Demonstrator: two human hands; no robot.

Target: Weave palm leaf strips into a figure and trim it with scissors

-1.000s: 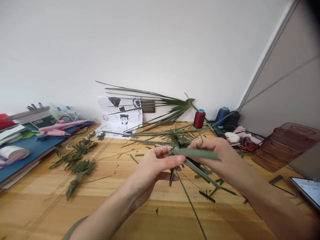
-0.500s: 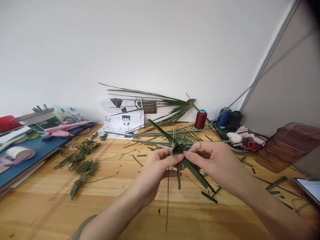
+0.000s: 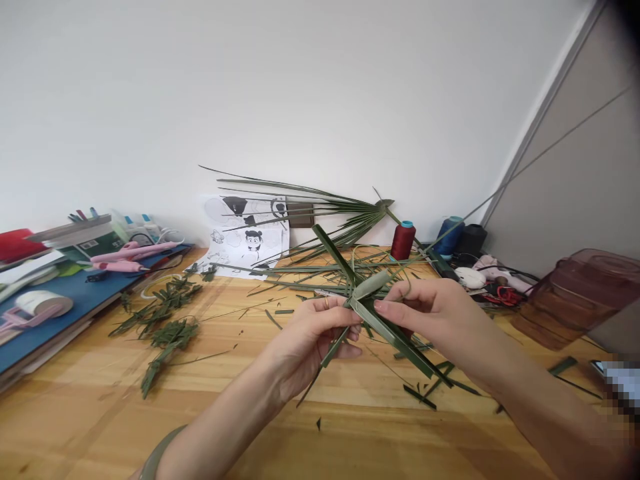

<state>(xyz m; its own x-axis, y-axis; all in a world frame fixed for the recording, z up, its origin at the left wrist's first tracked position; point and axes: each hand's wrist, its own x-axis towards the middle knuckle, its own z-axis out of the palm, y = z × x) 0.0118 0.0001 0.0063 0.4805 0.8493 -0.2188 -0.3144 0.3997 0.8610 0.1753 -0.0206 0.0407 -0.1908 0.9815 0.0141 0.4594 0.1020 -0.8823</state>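
Note:
Between my hands is a bundle of folded green palm leaf strips [image 3: 395, 337], its ends sticking out in several directions. My left hand [image 3: 317, 333] pinches it from the left, close to where the strips cross. On the other side my right hand [image 3: 423, 307] has thumb and fingers closed on the strips near the same crossing; its fingertips are partly hidden. A thin strand rises from the right hand toward the upper right. Behind the hands, loose leaf strips [image 3: 285, 285] lie across the wooden table [image 3: 240, 427].
Woven leaf pieces [image 3: 173, 333] lie at the left, beside a blue board [image 3: 20, 340] with a pink glue gun [image 3: 120, 257]. A fan palm leaf [image 3: 360, 213] leans on the wall by printed drawings [image 3: 240, 247]. At right are a red thread spool [image 3: 403, 240] and a brown translucent jug [image 3: 570, 300].
The leaf bundle has turned in my hands, and a broad folded strip now shows on top. The thin strand at the right is raised and pulled straighter.

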